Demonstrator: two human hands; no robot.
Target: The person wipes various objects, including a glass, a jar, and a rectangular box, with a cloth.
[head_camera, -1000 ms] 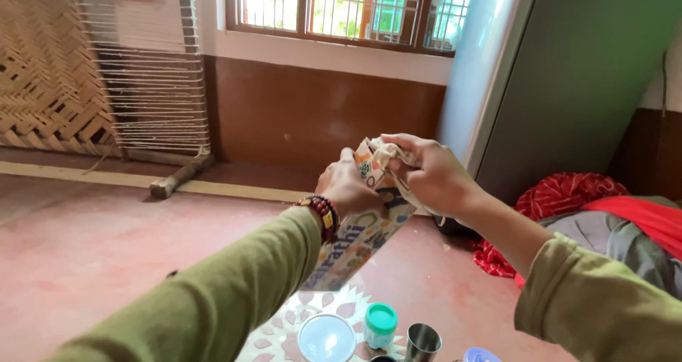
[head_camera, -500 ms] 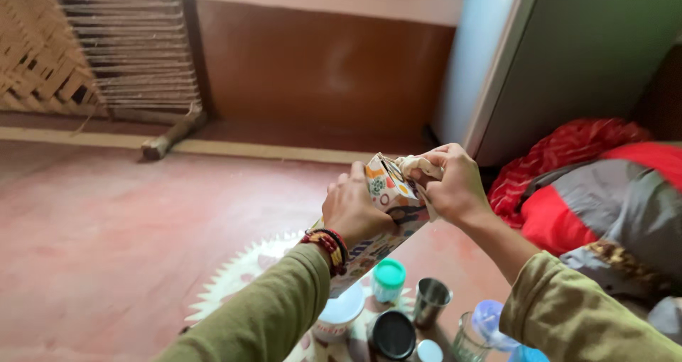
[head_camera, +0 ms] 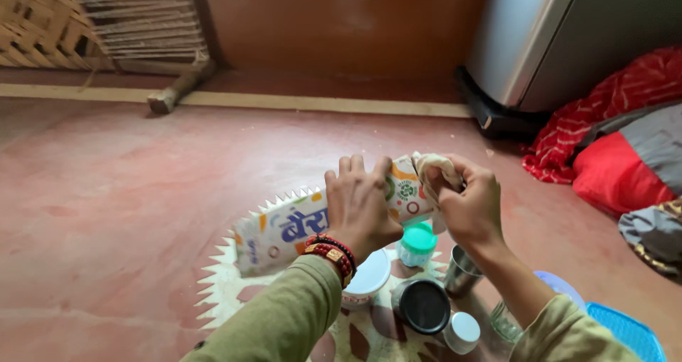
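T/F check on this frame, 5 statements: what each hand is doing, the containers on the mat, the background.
1. The left hand grips the printed packet around its middle. True.
2. The right hand rests flat on the floor. False: it is raised and pinches the packet's crumpled top end.
3. The small jar with a green lid stands on the patterned mat, below the hands. True.
4. The steel cup lies tipped on its side. False: it stands upright beside the dark round container.
5. Red cloth is heaped at the left of the floor. False: it lies at the right, next to the grey cabinet.
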